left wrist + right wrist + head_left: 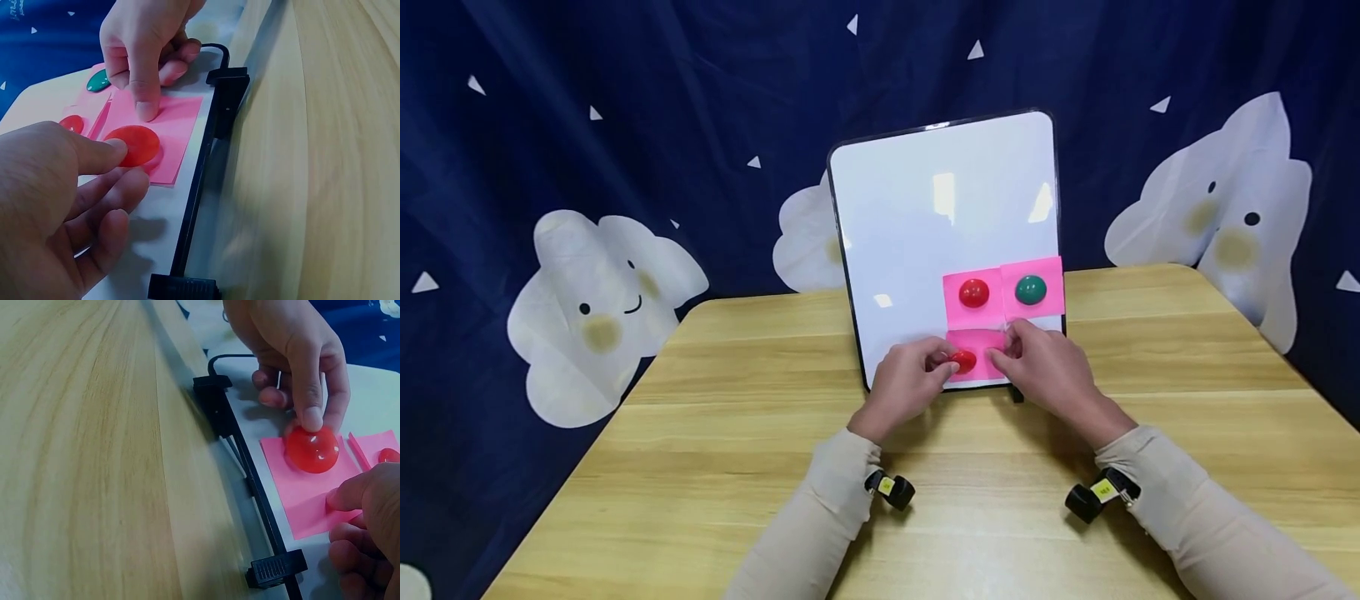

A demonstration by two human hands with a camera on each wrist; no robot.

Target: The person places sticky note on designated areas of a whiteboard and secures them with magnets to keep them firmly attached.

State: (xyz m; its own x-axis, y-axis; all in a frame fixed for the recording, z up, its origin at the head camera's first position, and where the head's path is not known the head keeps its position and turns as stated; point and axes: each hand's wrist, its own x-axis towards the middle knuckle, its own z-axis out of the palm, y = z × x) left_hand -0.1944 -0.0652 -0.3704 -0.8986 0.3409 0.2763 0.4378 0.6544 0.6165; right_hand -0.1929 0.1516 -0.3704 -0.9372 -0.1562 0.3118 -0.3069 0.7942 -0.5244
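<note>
Whiteboard (925,217) stood upright on worktop (715,433), lowest pink note (169,131) stuck near its bottom edge, right hand (1048,371) pressed the note with one straight finger, left hand (906,383) fingers pinched red magnet (311,450) on it.

Bare table (715,433) L/R of whiteboard (910,217)

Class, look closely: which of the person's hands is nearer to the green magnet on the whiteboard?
Right. The right hand rests just below the green magnet; the left hand is lower and further left, touching the lower red magnet.
</note>
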